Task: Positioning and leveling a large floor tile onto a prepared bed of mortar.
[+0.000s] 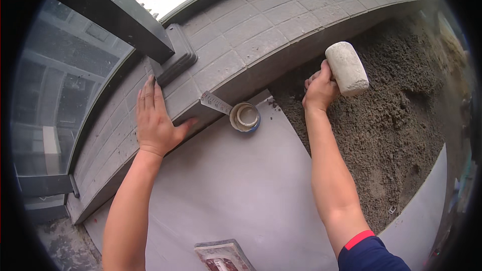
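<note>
My right hand point(321, 89) grips a rubber mallet with a thick whitish head point(347, 69), raised over the dark mortar bed point(396, 120). Its handle is mostly hidden in my fist. With fingers stretched out, my left hand point(155, 119) rests against the tiled ledge point(216, 68), near the foot of a metal railing post. A large pale grey tile point(226, 175) lies below both hands, along the ledge. On its far edge sits a small round cup-like thing point(245, 117), stained beige with some blue. A white strip with markings point(216, 102) sticks out beside it.
A flat float or trowel point(224, 256) lies on the tile at the lower edge. Another pale tile point(422, 206) borders the mortar at the right, with a small white piece point(392, 210) near it. Glass panels and a dark railing post point(120, 15) rise behind the ledge.
</note>
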### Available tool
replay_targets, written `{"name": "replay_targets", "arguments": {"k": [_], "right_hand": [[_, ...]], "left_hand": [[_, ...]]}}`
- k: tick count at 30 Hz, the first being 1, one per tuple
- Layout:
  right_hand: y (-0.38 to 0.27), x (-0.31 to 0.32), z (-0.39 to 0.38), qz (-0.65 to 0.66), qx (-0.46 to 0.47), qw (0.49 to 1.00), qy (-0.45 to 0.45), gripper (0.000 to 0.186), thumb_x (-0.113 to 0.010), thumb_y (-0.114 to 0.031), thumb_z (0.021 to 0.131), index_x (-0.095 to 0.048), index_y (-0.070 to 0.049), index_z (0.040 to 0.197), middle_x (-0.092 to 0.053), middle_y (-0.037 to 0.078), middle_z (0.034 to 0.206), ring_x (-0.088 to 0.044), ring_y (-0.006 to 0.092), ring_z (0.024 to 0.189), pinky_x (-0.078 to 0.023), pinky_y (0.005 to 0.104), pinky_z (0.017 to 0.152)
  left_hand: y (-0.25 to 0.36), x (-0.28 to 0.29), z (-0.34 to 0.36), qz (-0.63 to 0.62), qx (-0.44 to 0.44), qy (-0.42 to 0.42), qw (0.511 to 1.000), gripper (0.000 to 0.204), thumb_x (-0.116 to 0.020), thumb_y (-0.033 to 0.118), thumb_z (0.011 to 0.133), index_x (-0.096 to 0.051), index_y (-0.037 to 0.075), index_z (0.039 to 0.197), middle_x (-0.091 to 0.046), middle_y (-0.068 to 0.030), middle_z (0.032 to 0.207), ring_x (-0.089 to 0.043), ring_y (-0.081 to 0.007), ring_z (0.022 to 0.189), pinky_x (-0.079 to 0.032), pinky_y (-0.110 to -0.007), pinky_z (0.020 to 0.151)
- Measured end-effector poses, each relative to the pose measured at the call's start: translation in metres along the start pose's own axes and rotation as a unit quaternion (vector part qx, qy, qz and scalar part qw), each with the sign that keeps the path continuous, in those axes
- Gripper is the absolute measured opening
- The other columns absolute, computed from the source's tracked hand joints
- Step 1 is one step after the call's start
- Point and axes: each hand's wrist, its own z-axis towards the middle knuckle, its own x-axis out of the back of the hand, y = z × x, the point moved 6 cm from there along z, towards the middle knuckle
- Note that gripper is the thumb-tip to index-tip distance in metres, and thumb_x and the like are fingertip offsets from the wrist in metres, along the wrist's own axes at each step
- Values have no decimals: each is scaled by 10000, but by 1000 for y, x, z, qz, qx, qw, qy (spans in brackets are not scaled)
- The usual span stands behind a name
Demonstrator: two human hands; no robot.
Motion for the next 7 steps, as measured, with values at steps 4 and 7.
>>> {"name": "replay_targets", "arguments": {"k": [4, 7], "right_hand": [[5, -20, 10, 30, -117, 957, -263, 507, -639, -340, 975, -324, -216, 597, -214, -72, 493, -205, 105, 448, -274, 291, 555], [5, -19, 27, 6, -167, 953, -251, 509, -637, -344, 972, -327, -203, 594, -244, -65, 500, -227, 116, 447, -300, 329, 536]], "left_hand": [[1, 2, 1, -11, 12, 10, 1000, 1092, -869, 463, 635, -376, -134, 1404, -366, -292, 1499, -377, -455, 1368, -271, -514, 1182], [0, 0, -1, -15, 15, -1, 1000, 1097, -859, 484, 654, -363, -124, 1420, -362, -287, 1505, -374, -454, 1371, -260, -516, 1189]]}}
